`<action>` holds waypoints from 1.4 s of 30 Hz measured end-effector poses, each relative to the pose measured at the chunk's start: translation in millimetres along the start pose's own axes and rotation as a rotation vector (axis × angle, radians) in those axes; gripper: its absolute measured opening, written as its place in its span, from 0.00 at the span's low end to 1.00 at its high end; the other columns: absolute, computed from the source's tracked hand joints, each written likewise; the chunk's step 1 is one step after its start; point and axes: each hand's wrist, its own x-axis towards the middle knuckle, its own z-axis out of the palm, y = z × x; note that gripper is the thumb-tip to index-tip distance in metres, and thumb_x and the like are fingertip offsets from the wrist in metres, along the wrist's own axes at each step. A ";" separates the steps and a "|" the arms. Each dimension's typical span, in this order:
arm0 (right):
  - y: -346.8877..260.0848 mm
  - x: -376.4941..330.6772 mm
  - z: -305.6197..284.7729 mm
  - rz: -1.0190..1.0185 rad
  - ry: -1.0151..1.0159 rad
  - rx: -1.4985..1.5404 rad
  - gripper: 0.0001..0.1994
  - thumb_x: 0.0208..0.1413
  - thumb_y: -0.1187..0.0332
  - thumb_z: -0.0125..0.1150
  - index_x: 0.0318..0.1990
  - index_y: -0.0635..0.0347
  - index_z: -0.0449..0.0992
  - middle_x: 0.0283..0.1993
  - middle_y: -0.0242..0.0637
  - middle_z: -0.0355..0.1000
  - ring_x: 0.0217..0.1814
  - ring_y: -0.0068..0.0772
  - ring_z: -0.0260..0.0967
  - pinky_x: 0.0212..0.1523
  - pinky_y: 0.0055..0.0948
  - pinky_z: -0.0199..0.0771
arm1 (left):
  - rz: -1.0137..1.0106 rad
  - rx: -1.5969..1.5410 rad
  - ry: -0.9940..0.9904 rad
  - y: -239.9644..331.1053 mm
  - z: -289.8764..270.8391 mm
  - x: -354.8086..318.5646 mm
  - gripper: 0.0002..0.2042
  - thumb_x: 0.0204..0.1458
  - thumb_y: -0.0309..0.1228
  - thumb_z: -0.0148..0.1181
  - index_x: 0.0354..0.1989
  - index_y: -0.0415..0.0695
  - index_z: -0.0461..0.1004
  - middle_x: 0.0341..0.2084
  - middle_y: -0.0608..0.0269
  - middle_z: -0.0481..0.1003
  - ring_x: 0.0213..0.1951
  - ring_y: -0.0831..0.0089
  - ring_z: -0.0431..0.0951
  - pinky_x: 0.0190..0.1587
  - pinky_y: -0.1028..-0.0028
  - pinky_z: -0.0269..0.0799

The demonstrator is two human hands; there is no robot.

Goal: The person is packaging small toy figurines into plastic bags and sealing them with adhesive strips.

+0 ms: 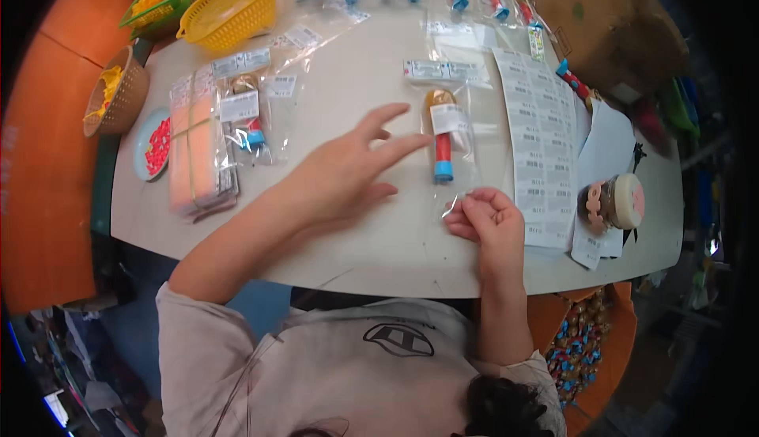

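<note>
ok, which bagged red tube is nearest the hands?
Tube just left of the label sheet, bag pinched by the right hand; others lie farther off.

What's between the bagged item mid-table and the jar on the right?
In the head view, a printed white sheet lies right of the bagged item, then loose white paper beside the jar.

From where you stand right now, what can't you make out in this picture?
All in the head view:
- Clear plastic pinched by the right hand: partly hidden by the fingers.
- Bagged stick-shaped piece, brown, red and blue: its middle is covered by a white sticker.
- Sheet of labels: fine print too small to read.
- Cardboard box: cut off by the picture's upper edge.
</note>
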 end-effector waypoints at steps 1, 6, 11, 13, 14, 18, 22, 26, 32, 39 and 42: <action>-1.5 2.2 1.2 -0.009 0.004 0.030 0.10 0.57 0.75 0.55 0.45 0.67 0.66 0.33 0.44 0.75 0.31 0.27 0.75 0.31 0.20 0.78 | -0.007 -0.012 -0.007 2.8 16.0 1.7 0.24 0.44 0.26 0.64 0.53 0.49 0.69 0.59 0.52 0.59 0.41 0.60 0.76 0.44 0.65 0.74; -7.5 5.0 -4.8 0.004 -0.045 0.137 0.20 0.57 0.75 0.55 0.55 0.66 0.59 0.35 0.43 0.74 0.31 0.26 0.75 0.31 0.18 0.78 | 0.136 -0.032 0.112 7.8 54.1 5.1 0.23 0.42 0.24 0.63 0.51 0.51 0.70 0.56 0.53 0.62 0.35 0.65 0.78 0.35 0.68 0.76; -9.7 6.2 -4.6 -0.071 -0.092 0.153 0.25 0.57 0.76 0.54 0.61 0.65 0.55 0.36 0.43 0.74 0.32 0.25 0.74 0.33 0.18 0.79 | 0.209 -0.065 0.199 2.9 69.6 1.1 0.15 0.46 0.26 0.59 0.45 0.48 0.72 0.52 0.55 0.67 0.34 0.65 0.78 0.34 0.69 0.76; -11.4 4.4 -5.5 -0.093 -0.098 0.151 0.26 0.57 0.77 0.54 0.62 0.64 0.54 0.37 0.43 0.74 0.32 0.24 0.74 0.33 0.18 0.79 | 0.281 -0.056 0.253 3.1 70.0 0.4 0.12 0.48 0.26 0.58 0.43 0.47 0.73 0.49 0.55 0.69 0.35 0.65 0.78 0.34 0.69 0.76; -14.7 2.7 -5.1 -0.105 -0.091 0.117 0.27 0.57 0.77 0.54 0.63 0.63 0.53 0.37 0.43 0.74 0.33 0.24 0.74 0.33 0.18 0.79 | 0.334 -0.031 0.278 3.1 68.8 0.4 0.11 0.46 0.25 0.61 0.40 0.45 0.73 0.47 0.56 0.71 0.33 0.67 0.78 0.33 0.71 0.76; -18.6 -3.2 -11.6 -0.134 -0.127 -0.022 0.25 0.58 0.78 0.53 0.62 0.62 0.57 0.38 0.42 0.74 0.33 0.23 0.73 0.33 0.18 0.77 | 0.367 -0.010 0.287 -2.4 68.1 -4.7 0.09 0.45 0.22 0.62 0.36 0.42 0.73 0.42 0.57 0.74 0.32 0.66 0.78 0.33 0.73 0.77; -23.2 -7.1 -22.3 -0.108 -0.137 -0.175 0.20 0.57 0.79 0.53 0.58 0.63 0.64 0.38 0.40 0.74 0.34 0.22 0.72 0.36 0.19 0.75 | 0.365 0.024 0.283 -4.4 61.7 -10.7 0.09 0.45 0.22 0.61 0.35 0.41 0.72 0.42 0.56 0.74 0.33 0.64 0.78 0.33 0.72 0.76; -17.6 -2.2 -43.8 -0.225 -0.230 -0.432 0.17 0.55 0.79 0.57 0.53 0.63 0.69 0.38 0.38 0.73 0.35 0.23 0.70 0.40 0.22 0.72 | 0.315 0.011 0.239 -8.1 57.3 -14.7 0.08 0.46 0.21 0.59 0.35 0.40 0.71 0.41 0.55 0.74 0.34 0.61 0.78 0.34 0.70 0.76; -30.1 -6.7 -34.7 -0.452 -0.378 -0.934 0.37 0.33 0.74 0.74 0.58 0.59 0.68 0.54 0.43 0.61 0.47 0.31 0.64 0.44 0.27 0.70 | 0.183 -0.114 0.176 -5.7 56.3 -20.0 0.07 0.48 0.22 0.59 0.35 0.39 0.70 0.42 0.54 0.73 0.35 0.60 0.77 0.36 0.71 0.75; -32.1 -0.3 -17.2 -0.917 -0.315 -1.316 0.36 0.36 0.70 0.75 0.58 0.56 0.67 0.65 0.49 0.51 0.66 0.52 0.53 0.61 0.42 0.59 | -0.101 -0.496 0.189 9.0 52.0 -12.1 0.04 0.49 0.22 0.58 0.31 0.39 0.69 0.42 0.57 0.72 0.37 0.70 0.75 0.38 0.75 0.74; -24.1 3.7 -8.8 -0.975 -0.248 -1.325 0.34 0.38 0.72 0.72 0.58 0.56 0.67 0.66 0.50 0.52 0.67 0.53 0.53 0.61 0.44 0.59 | -0.191 -0.578 0.188 10.8 50.3 -10.5 0.03 0.49 0.22 0.57 0.31 0.39 0.70 0.41 0.58 0.72 0.38 0.73 0.74 0.38 0.76 0.75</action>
